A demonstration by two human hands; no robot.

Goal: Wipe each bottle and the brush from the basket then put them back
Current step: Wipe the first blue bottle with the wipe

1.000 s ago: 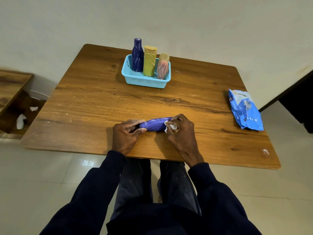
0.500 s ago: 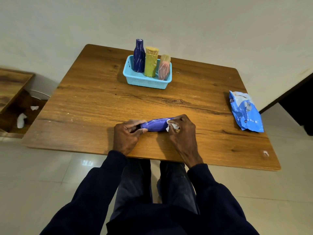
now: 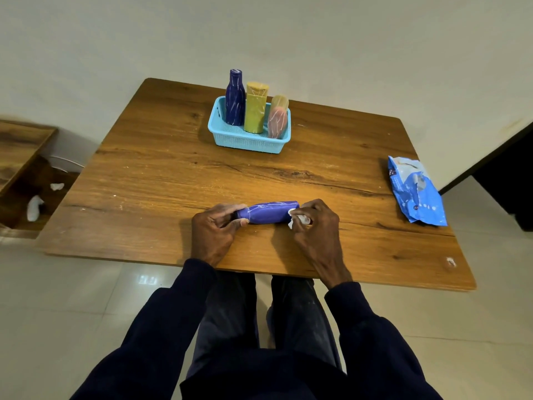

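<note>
Lying sideways between both hands, purple bottle [image 3: 271, 212] runs left-right on counter [image 3: 161, 180]; left hand [image 3: 215, 230] grips neck, right hand [image 3: 313, 223] pinches wipe [image 3: 298, 220] against base.

- brown wood-grain square table [image 3: 161, 180]
- blue crinkled plastic wipes packet [image 3: 415, 192] lying near the table's right edge
- dark wooden open box [image 3: 26, 174] on the floor at left, with white crumpled scraps [image 3: 34, 206] inside
- glossy pale tiled floor [image 3: 72, 298]
</note>
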